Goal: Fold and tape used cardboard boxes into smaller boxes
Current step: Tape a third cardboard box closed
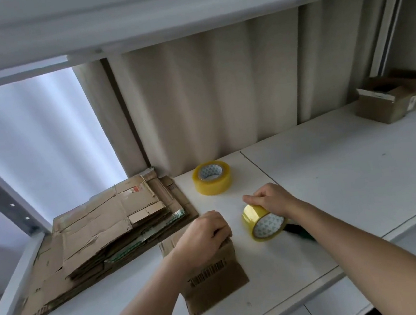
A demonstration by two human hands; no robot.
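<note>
One small cardboard box, partly folded and bearing a barcode on its near panel, stands on the white tabletop close to the front edge, just right of the stack of flattened boxes; the left hand rests on its top edge with fingers curled over the cardboard, holding the fold down; its grip is closed on the box. The right hand lies over a roll of yellow tape tipped on its edge just right of the box, fingers curled around the roll's upper rim; whether a loose tape end has been found cannot be told. Something dark green shows beneath the right forearm; too hidden to identify.

Judgement: the fold is made and pinned, and the taping step is beginning; the next move calls for freeing the tape end, drawing a length across the held seam, and keeping the left hand pressing so the flaps do not spring open.

A second tape roll lies flat farther back, well apart from both hands; the stack of flattened boxes occupies the left of the tabletop; an open finished box sits at the far right; a pleated curtain hangs behind.
</note>
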